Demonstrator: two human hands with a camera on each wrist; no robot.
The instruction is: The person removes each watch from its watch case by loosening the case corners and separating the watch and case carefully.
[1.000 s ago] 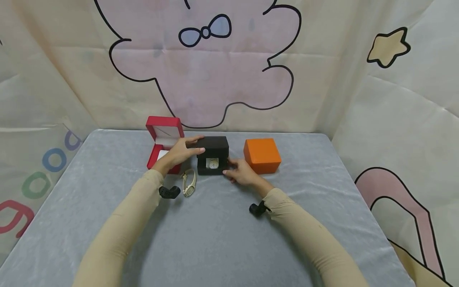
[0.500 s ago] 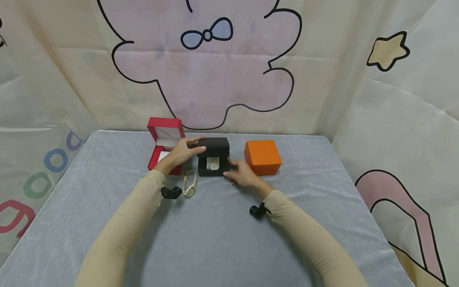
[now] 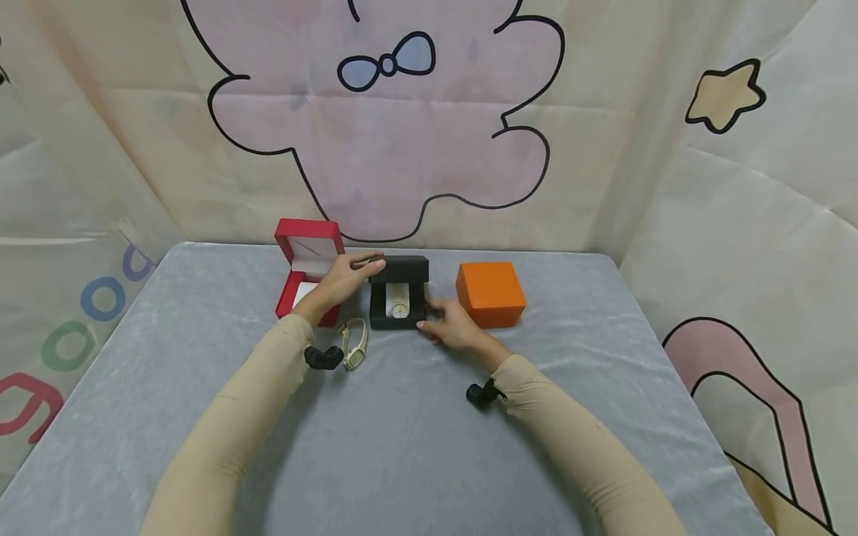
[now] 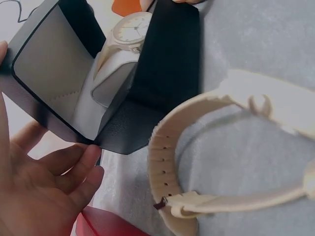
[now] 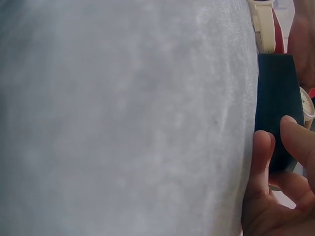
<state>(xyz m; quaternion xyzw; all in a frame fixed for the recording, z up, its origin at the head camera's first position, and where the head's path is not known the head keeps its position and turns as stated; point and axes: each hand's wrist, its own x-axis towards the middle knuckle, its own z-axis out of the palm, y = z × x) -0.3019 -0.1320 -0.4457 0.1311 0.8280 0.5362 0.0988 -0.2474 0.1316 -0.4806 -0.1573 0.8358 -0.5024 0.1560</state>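
A black watch box point(image 3: 378, 309) stands partway open at the back middle of the table. Inside, a cream-strapped watch point(image 3: 398, 307) sits round a pale cushion, its round face toward the front. My left hand point(image 3: 335, 284) holds the raised lid point(image 3: 409, 270) at its left side, thumb in front; in the left wrist view the other fingers point(image 4: 86, 184) curl beside the hinge. At the base's right side my right hand point(image 3: 453, 326) grips the box, thumb on the front wall point(image 5: 279, 93) in the right wrist view. A loose cream watch point(image 3: 355, 350) lies just in front of the box.
To the left, an open red watch box point(image 3: 302, 232) with a white inside stands partly behind my left forearm. A closed orange box point(image 3: 491, 292) stands right of the black one. Grey cloth point(image 3: 402, 447) covers the table, and a printed curtain point(image 3: 603, 149) hangs behind it.
The black box's lid has tilted further back with my left hand, so more of the watch inside shows. My right hand has stayed at the base.
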